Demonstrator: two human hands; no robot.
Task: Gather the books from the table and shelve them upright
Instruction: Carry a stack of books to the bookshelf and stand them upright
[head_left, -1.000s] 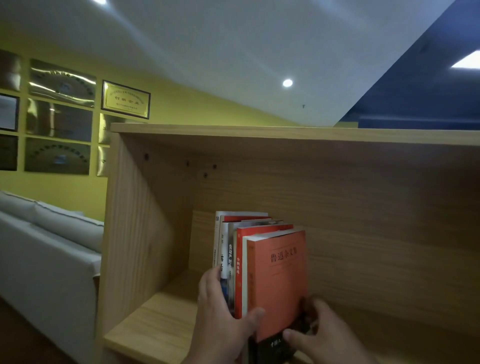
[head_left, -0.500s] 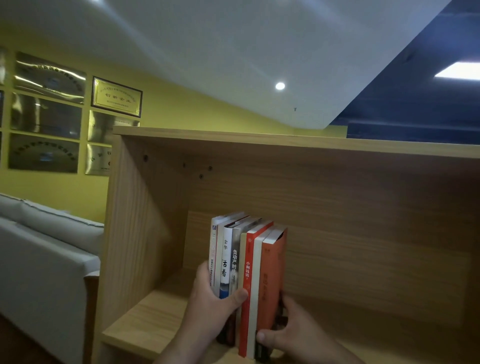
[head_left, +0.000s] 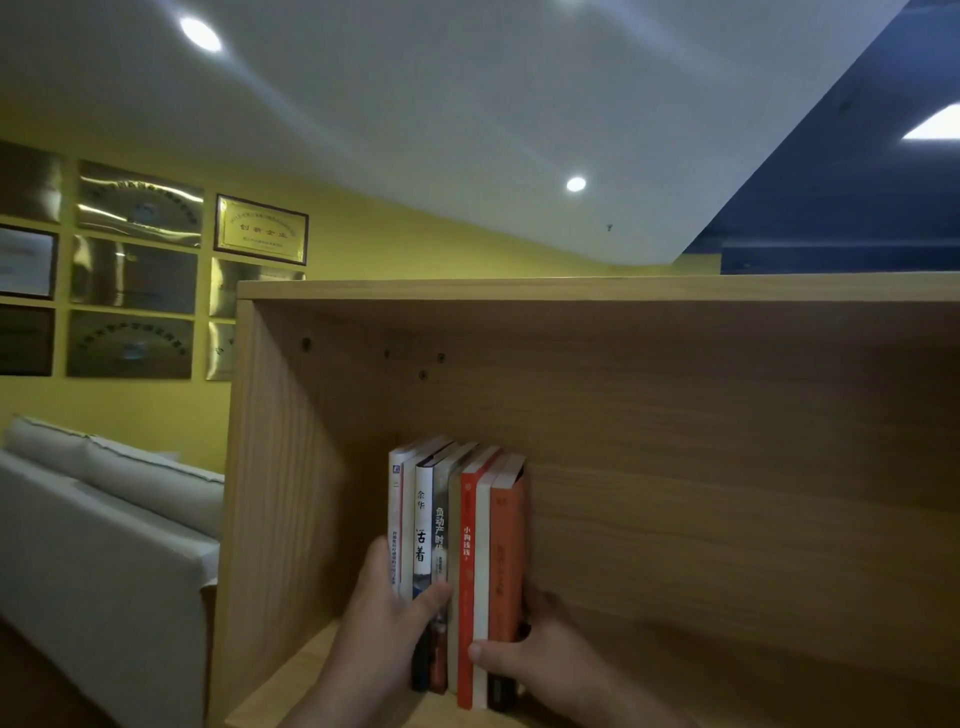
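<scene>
You are clamping the upright books (head_left: 457, 551) on the shelf (head_left: 291, 670) between both hands: left hand (head_left: 384, 623), right hand (head_left: 540, 649), fingers closed on them.

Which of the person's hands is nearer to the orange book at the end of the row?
Right. The right hand presses against the orange book; the left hand grips the row's far side.
</scene>
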